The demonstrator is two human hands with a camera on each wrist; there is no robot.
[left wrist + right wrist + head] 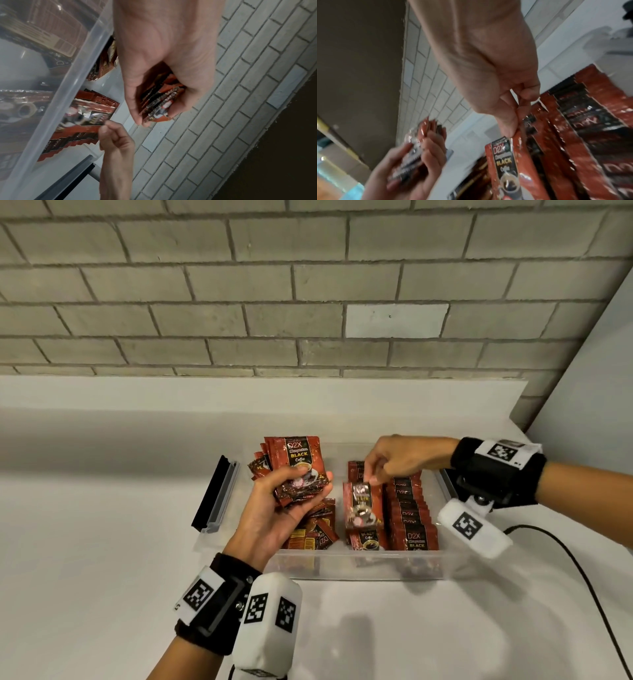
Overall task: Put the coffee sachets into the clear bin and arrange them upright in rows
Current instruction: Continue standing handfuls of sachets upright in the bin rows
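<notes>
A clear plastic rectangular bin sits on a white countertop below a grey brick wall. Above the bin's 9 o'clock side, the left hand curls palm-up around a fanned stack of red-and-black foil coffee sachets, thumb pressing across their fronts; the left wrist view shows the fingers wrapped round the stack's lower edges. The right hand reaches in from 3 o'clock and pinches the top edge of a single red coffee sachet between thumb and fingertips, holding it upright over the middle of the bin. Just beside that sachet, toward 3 o'clock, a tight row of upright red sachets runs from the bin's far end to its near wall. At the bin's 7 o'clock corner, several loose sachets lie flat and jumbled under the left hand. A black and grey lid strip lies on the counter at the bin's 9 o'clock edge. A black cable trails across the counter at 4 o'clock.
</notes>
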